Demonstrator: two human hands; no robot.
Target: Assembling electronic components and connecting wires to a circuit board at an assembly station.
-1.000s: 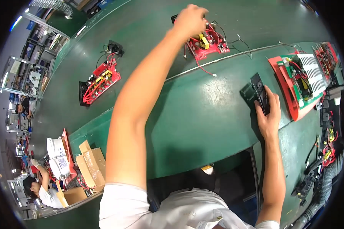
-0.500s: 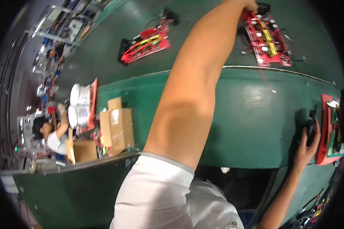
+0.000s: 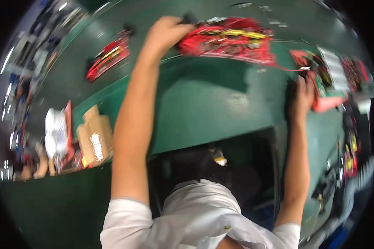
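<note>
My left hand (image 3: pixel 165 35) is closed on the left end of a red circuit-board assembly (image 3: pixel 226 41), near a black part. The assembly carries yellow components, is tilted above the green bench and casts a shadow on it. A thin red wire trails from its right end towards my right hand (image 3: pixel 303 97). That hand is beside a red tray (image 3: pixel 329 103) with a green board in it. A small dark thing sits at its fingertips; blur hides whether the fingers grip it. Another red circuit-board assembly (image 3: pixel 109 59) lies farther left on the bench.
At the left stand an open cardboard box (image 3: pixel 94 135) and white rolls or tubs (image 3: pixel 55 128) beside a red panel. More boards and a white ribbed piece (image 3: pixel 333 68) crowd the right. Dark cables (image 3: pixel 330 178) lie at the lower right. A bench edge (image 3: pixel 216 143) runs before me.
My left hand has brought the red circuit-board assembly nearer and turned it sideways. The view has swung right, so the tray and my right hand sit farther in.
</note>
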